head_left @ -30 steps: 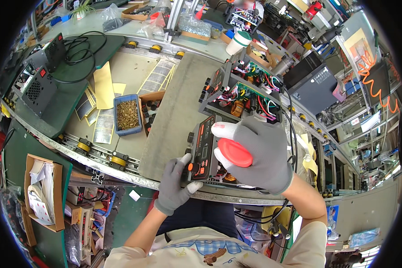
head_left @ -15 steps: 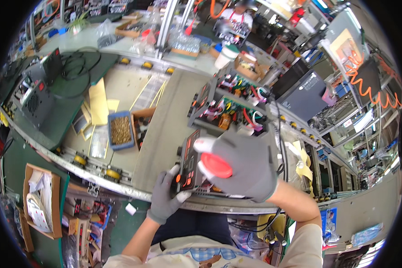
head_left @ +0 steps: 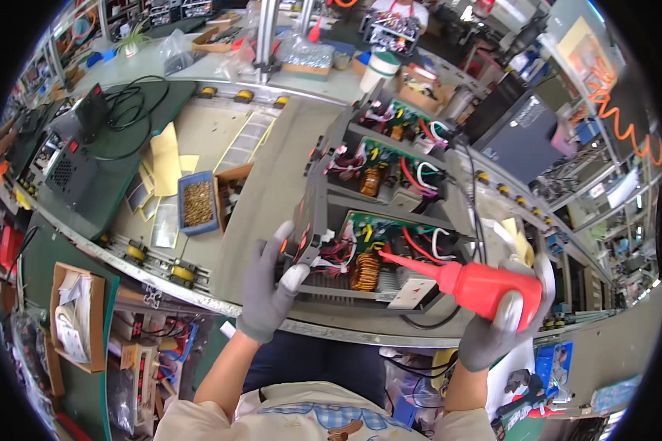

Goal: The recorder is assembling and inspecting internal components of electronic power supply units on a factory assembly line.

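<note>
The person's right hand (head_left: pixel 502 323), in a grey glove, is wrapped around a red squeeze bottle (head_left: pixel 485 289) with a long tapered nozzle, fingers curled and pressed against its body. The nozzle tip reaches into the nearer open electronics chassis (head_left: pixel 375 264) on the workbench (head_left: pixel 272 191), ending just beside a copper-wound toroid coil (head_left: pixel 363 271) and a bundle of coloured wires. The left hand (head_left: pixel 271 287), also gloved, grips the chassis's dark front panel (head_left: pixel 310 220) — thumb up on the panel edge, the other fingers closed around its lower corner — and steadies the unit.

To do this well, the tip should probably stay just beside the spot meant to receive the fluid, and the squeeze should be light and brief, since a hard press could flood the neighbouring wires and board. The left hand's hold seems worth keeping firm so the chassis does not slide on the bench. A second open chassis (head_left: pixel 390 151) stands just behind — the bottle should stay low to avoid its cabling. A blue tray of brass screws (head_left: pixel 197 203) lies well apart to the left.
</note>
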Demonstrator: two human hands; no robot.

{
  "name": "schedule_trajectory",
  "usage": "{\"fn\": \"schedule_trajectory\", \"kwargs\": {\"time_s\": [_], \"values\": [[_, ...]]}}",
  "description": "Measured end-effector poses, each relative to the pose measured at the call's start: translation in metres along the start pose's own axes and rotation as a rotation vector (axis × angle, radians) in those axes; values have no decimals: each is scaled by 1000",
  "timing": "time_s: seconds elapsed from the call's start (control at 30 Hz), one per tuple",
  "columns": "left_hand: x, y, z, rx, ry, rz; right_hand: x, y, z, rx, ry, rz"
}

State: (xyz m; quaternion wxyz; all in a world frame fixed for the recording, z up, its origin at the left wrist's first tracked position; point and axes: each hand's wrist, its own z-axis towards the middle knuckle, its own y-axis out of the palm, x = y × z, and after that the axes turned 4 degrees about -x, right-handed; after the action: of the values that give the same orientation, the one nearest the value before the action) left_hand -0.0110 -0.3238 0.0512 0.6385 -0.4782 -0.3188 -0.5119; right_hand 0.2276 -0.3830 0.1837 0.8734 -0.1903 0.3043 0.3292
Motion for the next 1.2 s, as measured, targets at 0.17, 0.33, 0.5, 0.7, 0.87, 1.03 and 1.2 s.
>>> {"fn": "schedule_trajectory", "kwargs": {"time_s": [0.17,0.33,0.5,0.7,0.87,1.03,1.2], "values": [[2,-1,9,-28,3,-21,17,2,-17,-304,-155,101],[-5,1,10,-26,-27,-124,19,19,-13,-513,-262,-132],[-7,2,10,-35,-48,-125,30,55,-12,-506,-282,-142],[0,-4,12,-63,-80,-133,36,67,-11,-538,-325,-153],[1,-4,13,-54,-76,-110,34,70,-9,-537,-343,-156],[5,-7,12,-84,-78,-113,25,71,-5,-565,-377,-219],[17,-7,19,-98,-43,-184,14,71,1,-645,-410,-280]]}}
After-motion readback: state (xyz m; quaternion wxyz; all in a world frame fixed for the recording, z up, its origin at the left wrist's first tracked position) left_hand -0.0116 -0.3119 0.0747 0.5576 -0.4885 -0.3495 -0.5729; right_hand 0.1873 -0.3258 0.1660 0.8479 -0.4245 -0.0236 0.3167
